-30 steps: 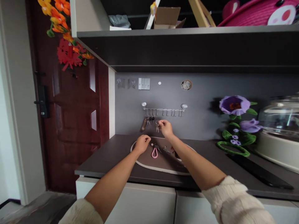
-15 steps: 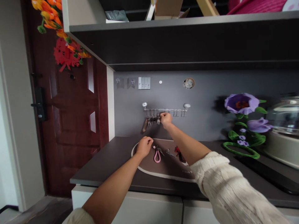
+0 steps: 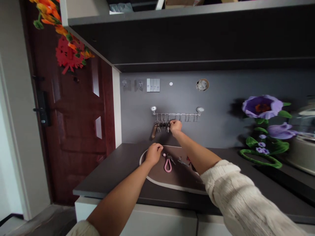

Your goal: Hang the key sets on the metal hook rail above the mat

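Observation:
My right hand (image 3: 176, 126) is raised to the metal hook rail (image 3: 177, 114) on the wall. Its fingers are closed on a bunch of keys (image 3: 168, 127) at one of the hooks; the fingertips partly hide the grip. Left of it, several key rings with keys (image 3: 161, 125) hang side by side, one with a brown tag (image 3: 154, 131). My left hand (image 3: 153, 154) hovers over the left part of the brown mat, fingers curled together, nothing visible in them. Beside it lie keys with a pink loop strap (image 3: 168, 165). Silver keys (image 3: 182, 162) lie farther right, near my right forearm.
The pale-edged brown mat (image 3: 177, 178) rests on a dark counter (image 3: 108, 177). A dark shelf (image 3: 184, 39) overhangs it. Purple fabric flowers (image 3: 262, 107) and a glass-topped appliance (image 3: 305, 144) stand at right. A dark red door (image 3: 78, 131) is at left.
The view has tilted down and shifted slightly. My right hand stays at the same keys on the rail, and my left hand keeps its place over the mat.

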{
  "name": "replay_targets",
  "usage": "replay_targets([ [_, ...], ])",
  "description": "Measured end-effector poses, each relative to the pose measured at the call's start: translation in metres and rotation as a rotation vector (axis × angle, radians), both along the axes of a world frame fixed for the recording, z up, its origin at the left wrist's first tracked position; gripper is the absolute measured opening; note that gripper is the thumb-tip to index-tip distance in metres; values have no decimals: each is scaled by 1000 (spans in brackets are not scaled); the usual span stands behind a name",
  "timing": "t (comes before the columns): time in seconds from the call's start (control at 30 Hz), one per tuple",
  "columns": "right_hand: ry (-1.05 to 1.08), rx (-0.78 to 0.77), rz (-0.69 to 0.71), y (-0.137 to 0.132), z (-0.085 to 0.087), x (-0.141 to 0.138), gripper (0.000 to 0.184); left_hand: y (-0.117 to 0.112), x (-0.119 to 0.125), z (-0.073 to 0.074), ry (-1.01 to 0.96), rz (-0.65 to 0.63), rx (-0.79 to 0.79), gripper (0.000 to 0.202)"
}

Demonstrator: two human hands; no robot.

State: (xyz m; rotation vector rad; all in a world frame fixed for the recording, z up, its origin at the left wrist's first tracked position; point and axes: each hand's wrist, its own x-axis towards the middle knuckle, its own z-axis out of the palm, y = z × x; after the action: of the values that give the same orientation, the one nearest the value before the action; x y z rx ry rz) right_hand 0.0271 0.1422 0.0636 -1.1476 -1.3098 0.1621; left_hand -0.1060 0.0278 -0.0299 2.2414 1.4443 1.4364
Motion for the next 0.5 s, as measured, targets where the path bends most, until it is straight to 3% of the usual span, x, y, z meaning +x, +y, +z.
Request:
replay_targets([
  [0.1,16,-25,-71,-1,0,-1,21,2,-1,-1,5,4,-5,17],
  [0.5,-49,-41,58,-25,-6,12,21,4,-4,-6,-116,-11,-84,15],
])
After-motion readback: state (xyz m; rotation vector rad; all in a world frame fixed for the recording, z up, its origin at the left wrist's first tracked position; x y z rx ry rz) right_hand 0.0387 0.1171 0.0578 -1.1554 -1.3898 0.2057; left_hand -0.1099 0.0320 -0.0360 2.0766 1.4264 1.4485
